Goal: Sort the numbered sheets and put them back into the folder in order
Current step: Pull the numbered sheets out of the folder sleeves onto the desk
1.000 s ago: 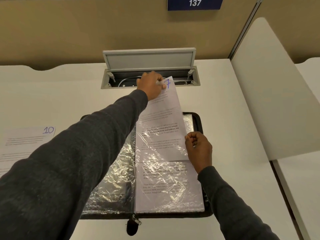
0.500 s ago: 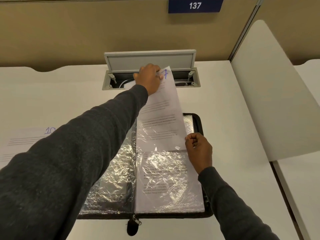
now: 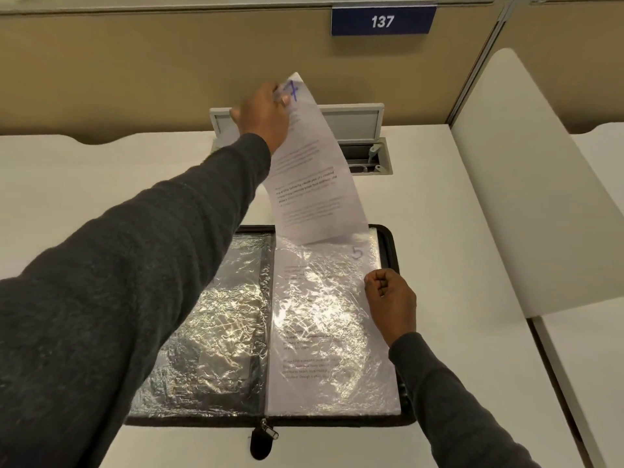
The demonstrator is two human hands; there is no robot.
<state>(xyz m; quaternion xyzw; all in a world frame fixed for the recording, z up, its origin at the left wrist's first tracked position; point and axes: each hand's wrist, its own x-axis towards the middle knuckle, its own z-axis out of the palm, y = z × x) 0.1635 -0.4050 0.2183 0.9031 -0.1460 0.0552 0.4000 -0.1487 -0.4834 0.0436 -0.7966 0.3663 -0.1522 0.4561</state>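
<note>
Where left sleeve (image 3: 135, 282) crosses, folder (image 3: 390, 251) corner hidden.

1 wide-angle camera, worn on the person's head, gives the only view. It looks forward and steeply down over a white laminate desk (image 3: 439, 214) from close above. The dark grey knit-sleeved left arm (image 3: 135, 282) fills the lower left corner. The open black zip folder (image 3: 389, 244) lies low and central, its near edge just above the frame bottom. The left hand (image 3: 266, 113), gripping a white printed sheet marked 7 (image 3: 314, 184), reaches the upper centre; the right hand (image 3: 391, 298), pinching the folder's crinkled clear plastic pocket (image 3: 324, 315), sits right of centre. Farthest off, a tan partition wall (image 3: 135, 69) and blue rectangular sign reading 137 (image 3: 383, 21) line the top.
</note>
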